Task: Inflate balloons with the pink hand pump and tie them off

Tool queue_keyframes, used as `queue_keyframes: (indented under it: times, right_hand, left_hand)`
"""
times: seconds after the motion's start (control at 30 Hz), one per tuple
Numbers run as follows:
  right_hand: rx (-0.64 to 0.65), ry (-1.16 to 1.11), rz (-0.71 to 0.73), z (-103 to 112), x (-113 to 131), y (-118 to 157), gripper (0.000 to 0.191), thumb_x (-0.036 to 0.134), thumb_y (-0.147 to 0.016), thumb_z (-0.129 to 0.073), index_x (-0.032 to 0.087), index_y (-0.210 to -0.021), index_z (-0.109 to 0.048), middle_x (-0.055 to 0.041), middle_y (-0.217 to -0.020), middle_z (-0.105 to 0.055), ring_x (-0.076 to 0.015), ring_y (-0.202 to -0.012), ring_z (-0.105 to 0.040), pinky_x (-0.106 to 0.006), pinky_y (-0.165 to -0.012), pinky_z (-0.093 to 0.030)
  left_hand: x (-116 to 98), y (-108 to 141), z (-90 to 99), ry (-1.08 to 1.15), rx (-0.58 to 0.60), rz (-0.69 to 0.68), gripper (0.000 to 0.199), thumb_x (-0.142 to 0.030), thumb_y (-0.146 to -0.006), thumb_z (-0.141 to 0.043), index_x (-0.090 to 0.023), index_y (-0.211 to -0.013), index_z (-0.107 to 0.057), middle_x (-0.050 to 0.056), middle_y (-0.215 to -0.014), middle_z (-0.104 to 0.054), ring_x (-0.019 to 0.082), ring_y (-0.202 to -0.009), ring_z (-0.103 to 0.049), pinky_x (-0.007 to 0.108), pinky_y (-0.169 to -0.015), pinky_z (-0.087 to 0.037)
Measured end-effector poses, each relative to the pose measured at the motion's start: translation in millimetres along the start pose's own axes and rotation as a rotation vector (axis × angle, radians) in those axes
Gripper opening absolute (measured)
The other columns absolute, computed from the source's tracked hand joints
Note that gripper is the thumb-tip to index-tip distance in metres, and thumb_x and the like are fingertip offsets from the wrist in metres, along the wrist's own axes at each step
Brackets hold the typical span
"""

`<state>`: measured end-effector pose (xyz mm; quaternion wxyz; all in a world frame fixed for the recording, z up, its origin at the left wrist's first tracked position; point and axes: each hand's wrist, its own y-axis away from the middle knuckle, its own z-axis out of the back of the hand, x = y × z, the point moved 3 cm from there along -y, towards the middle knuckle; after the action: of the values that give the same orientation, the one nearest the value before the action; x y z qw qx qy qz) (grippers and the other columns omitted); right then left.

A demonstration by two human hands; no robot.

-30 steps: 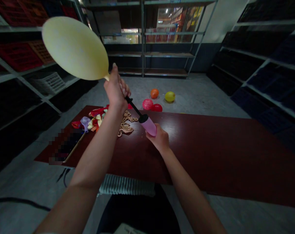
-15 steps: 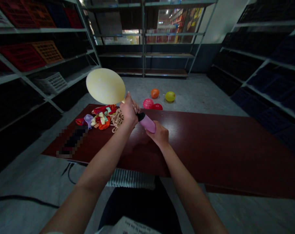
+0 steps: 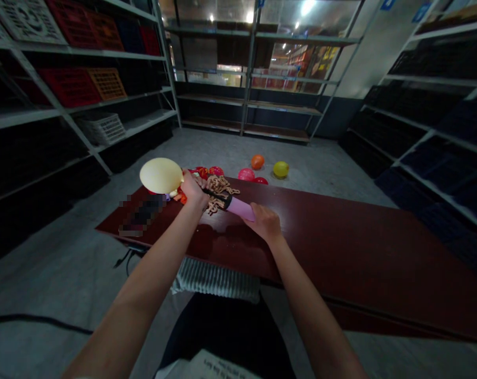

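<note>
My left hand (image 3: 193,188) grips the neck of a pale yellow balloon (image 3: 161,175) where it sits on the black nozzle of a pink hand pump (image 3: 240,207). The inflated balloon sticks out to the left, low over the dark red table (image 3: 341,247). My right hand (image 3: 265,222) is closed around the pink pump body, just above the tabletop. Under and behind my left hand lies a pile of flat balloons (image 3: 201,173) in several colours, with a heap of tan rubber bands (image 3: 219,187) beside it.
Inflated balloons lie on the floor beyond the table: orange (image 3: 257,161), yellow-green (image 3: 281,169), pink (image 3: 246,174). A dark blurred object (image 3: 142,215) lies at the table's left end. Metal shelving with crates lines the left, back and right walls. A ribbed white cloth (image 3: 216,279) hangs below the table's near edge.
My hands have moved away from me and down toward the table. The pump's black rod has gone into the body. The balloon now looks much smaller and lies low by the pile.
</note>
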<state>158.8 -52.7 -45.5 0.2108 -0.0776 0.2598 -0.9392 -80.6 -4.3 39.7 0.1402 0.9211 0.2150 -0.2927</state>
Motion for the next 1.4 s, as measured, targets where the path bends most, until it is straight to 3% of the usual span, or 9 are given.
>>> queue_keyframes:
  times: [0.13, 0.27, 0.5, 0.73, 0.87, 1.03, 1.13, 1.3, 1.4]
  right_hand:
    - [0.008, 0.012, 0.025, -1, 0, 1, 0.036, 0.041, -0.094, -0.072, 0.017, -0.120, -0.073, -0.0113, -0.099, -0.080, -0.0268, -0.086, -0.074, -0.032, -0.073, -0.051]
    - [0.009, -0.019, 0.031, 1, 0, 2, 0.035, 0.041, -0.094, -0.071, 0.018, -0.119, -0.073, -0.0111, -0.098, -0.080, -0.0273, -0.087, -0.074, -0.032, -0.073, -0.052]
    - [-0.016, -0.134, -0.014, 1, 4, 3, 0.039, 0.039, -0.096, -0.071, 0.016, -0.127, -0.069, -0.0141, -0.108, -0.080, -0.0277, -0.094, -0.075, -0.034, -0.083, -0.055]
    - [-0.103, -0.207, -0.243, 2, -15, 8, 0.044, 0.034, -0.087, -0.078, 0.013, -0.126, -0.069, -0.0153, -0.108, -0.081, -0.0282, -0.093, -0.078, -0.033, -0.084, -0.056]
    - [-0.111, -0.228, -0.328, 2, -21, 7, 0.044, 0.036, -0.087, -0.076, 0.014, -0.125, -0.069, -0.0142, -0.107, -0.081, -0.0278, -0.092, -0.077, -0.033, -0.081, -0.055]
    - [-0.094, -0.216, -0.404, 1, -23, 4, 0.044, 0.040, -0.090, -0.073, 0.015, -0.125, -0.067, -0.0136, -0.110, -0.081, -0.0263, -0.092, -0.076, -0.031, -0.078, -0.052]
    - [-0.045, -0.178, -0.449, 1, -24, 2, 0.042, 0.043, -0.089, -0.073, 0.017, -0.122, -0.067, -0.0123, -0.107, -0.081, -0.0259, -0.090, -0.075, -0.030, -0.074, -0.049]
    - [0.020, -0.145, -0.378, 5, -20, -1, 0.045, 0.040, -0.095, -0.070, 0.012, -0.130, -0.064, -0.0141, -0.112, -0.079, -0.0238, -0.096, -0.072, -0.028, -0.075, -0.045]
    - [0.037, -0.113, -0.290, 4, -12, -3, 0.043, 0.041, -0.097, -0.070, 0.013, -0.129, -0.066, -0.0124, -0.111, -0.079, -0.0219, -0.095, -0.070, -0.027, -0.076, -0.042]
  left_hand:
    - [-31, -7, 9.3, 0.044, -0.133, -0.044, 0.068, -0.061, -0.107, -0.059, -0.024, -0.065, -0.021, -0.009, -0.048, -0.021, 0.010, -0.036, -0.021, 0.025, -0.037, -0.023]
    - [-66, -6, 6.2, 0.018, -0.143, -0.064, 0.060, -0.048, -0.116, -0.043, -0.023, -0.067, -0.020, -0.007, -0.049, -0.020, 0.009, -0.037, -0.021, 0.025, -0.040, -0.021]
    - [-93, -1, -32.1, -0.008, 0.051, -0.146, 0.064, -0.056, -0.113, -0.048, -0.023, -0.067, -0.019, -0.006, -0.050, -0.016, 0.010, -0.039, -0.018, 0.027, -0.040, -0.019]
    - [-59, 19, -106.4, -0.110, 0.191, -0.198, 0.065, -0.057, -0.116, -0.039, -0.023, -0.064, -0.019, -0.006, -0.051, -0.012, 0.010, -0.036, -0.016, 0.027, -0.039, -0.016]
    - [-17, 21, -124.3, -0.147, 0.229, -0.148, 0.064, -0.057, -0.115, -0.041, -0.024, -0.063, -0.021, -0.007, -0.049, -0.014, 0.009, -0.036, -0.015, 0.028, -0.039, -0.015]
    - [61, 29, -112.8, -0.173, 0.239, 0.009, 0.060, -0.054, -0.112, -0.051, -0.023, -0.066, -0.029, -0.008, -0.048, -0.019, 0.008, -0.035, -0.019, 0.026, -0.038, -0.021]
    - [88, 35, -102.7, -0.143, 0.216, 0.031, 0.060, -0.055, -0.110, -0.054, -0.022, -0.066, -0.030, -0.007, -0.050, -0.021, 0.008, -0.034, -0.020, 0.024, -0.038, -0.022]
    - [84, 25, -85.1, -0.090, 0.143, 0.046, 0.061, -0.050, -0.113, -0.051, -0.022, -0.064, -0.028, -0.007, -0.049, -0.021, 0.008, -0.033, -0.020, 0.024, -0.035, -0.019]
    - [73, 13, -57.6, -0.059, 0.054, 0.099, 0.059, -0.040, -0.116, -0.045, -0.022, -0.064, -0.027, -0.008, -0.047, -0.022, 0.007, -0.033, -0.021, 0.024, -0.036, -0.021]
